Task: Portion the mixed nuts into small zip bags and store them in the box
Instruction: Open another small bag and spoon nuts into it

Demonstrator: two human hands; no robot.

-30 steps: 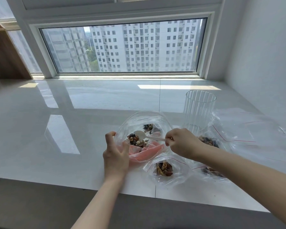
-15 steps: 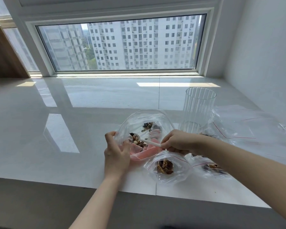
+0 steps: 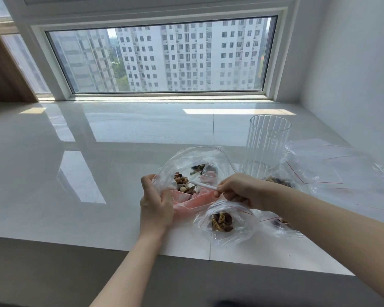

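spoon (image 3: 187, 185) has gone deeper into the big bag (image 3: 195, 171) since 1 s ago, bowl now w/ nuts (image 3: 182, 180) at frame centre; scoop loading, next small zip bag (image 3: 225, 222) just below. right hand (image 3: 242, 191) pinches spoon handle, wrist low. left hand (image 3: 155, 202) grips bag's left edge, fingers curled, holding it open on the surface (image 3: 98, 173).

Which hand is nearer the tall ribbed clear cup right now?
Right. The right hand sits just below the cup; the left hand is farther left, holding the big bag.
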